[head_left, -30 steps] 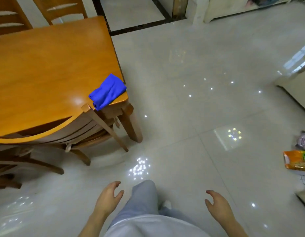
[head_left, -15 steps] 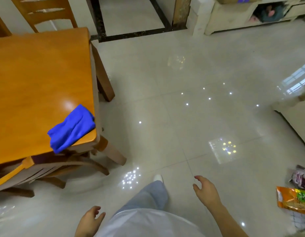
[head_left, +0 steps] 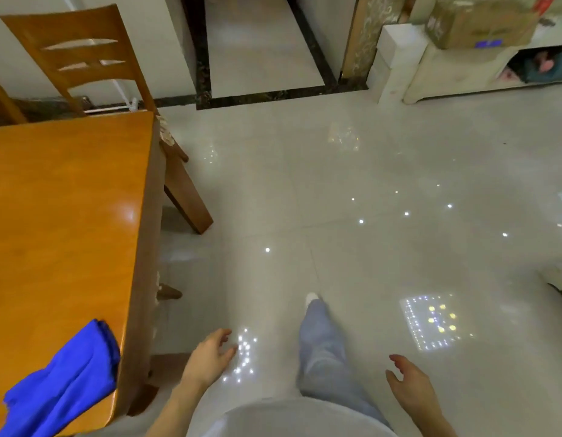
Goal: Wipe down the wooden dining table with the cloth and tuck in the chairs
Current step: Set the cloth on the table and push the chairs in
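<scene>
The wooden dining table fills the left side, its long edge running beside me. A crumpled blue cloth lies on its near right corner. A wooden chair stands at the table's far end, its back upright above the tabletop. My left hand hangs over the floor just right of the table corner, fingers relaxed, holding nothing. My right hand hangs at lower right, also loose and empty. Neither hand touches the cloth.
A table leg juts out onto the glossy tiled floor. My leg in grey trousers steps forward. A pale low cabinet with a cardboard box stands far right. A doorway lies ahead.
I have walked forward along the table's right side, so the cloth and table corner have slid to the lower left. Both hands swing loosely and stay empty.
</scene>
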